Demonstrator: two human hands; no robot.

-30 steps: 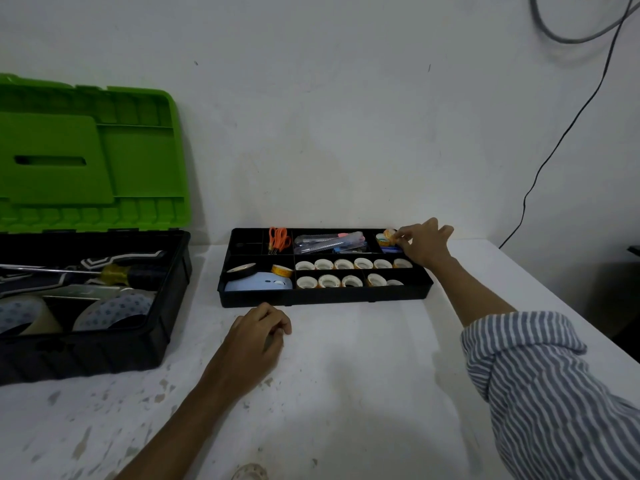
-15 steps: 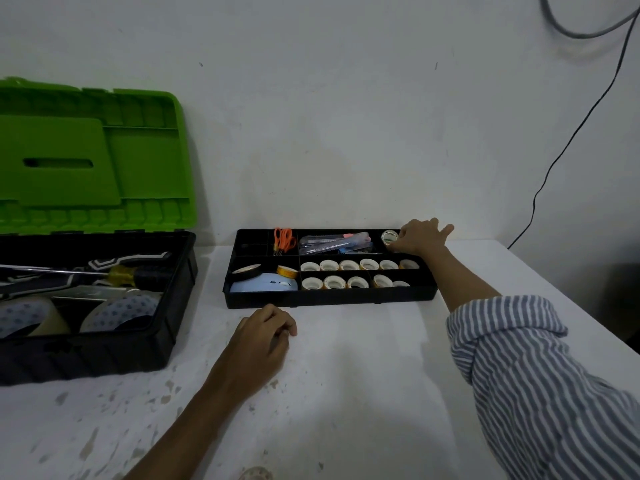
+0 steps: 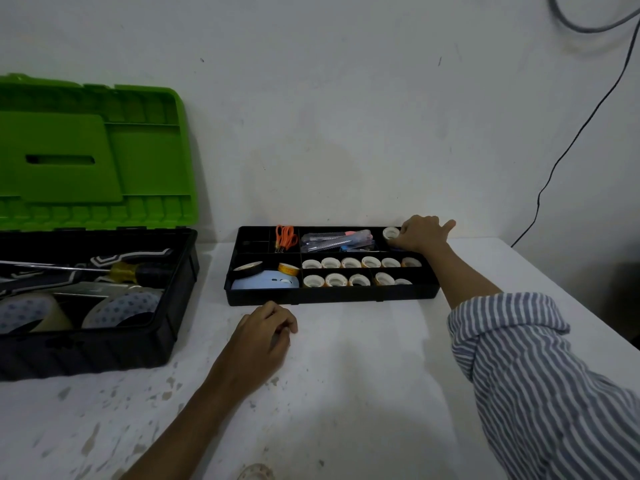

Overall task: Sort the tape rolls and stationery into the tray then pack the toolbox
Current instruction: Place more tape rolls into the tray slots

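A black divided tray (image 3: 329,298) lies on the white table against the wall. Its two front rows hold several small white tape rolls (image 3: 350,262). Orange scissors (image 3: 285,237) and a bundle of pens and cutters (image 3: 341,239) fill the back compartments, and a black tape roll (image 3: 248,269), a yellow roll (image 3: 288,268) and a pale blue object (image 3: 265,282) the front left one. My right hand (image 3: 420,234) reaches into the back right compartment and holds a small white tape roll (image 3: 391,233) there. My left hand (image 3: 265,332) rests loosely curled on the table before the tray, holding nothing.
The open toolbox (image 3: 104,344) with its green lid (image 3: 90,157) upright stands at the left, holding a yellow-handled screwdriver (image 3: 128,270) and large tape rolls (image 3: 121,308). A black cable (image 3: 568,143) hangs down the wall at right. Part of a roll (image 3: 256,472) shows at the bottom edge.
My right hand has lowered the small white roll into the tray's back right compartment. My left hand has stayed where it was.
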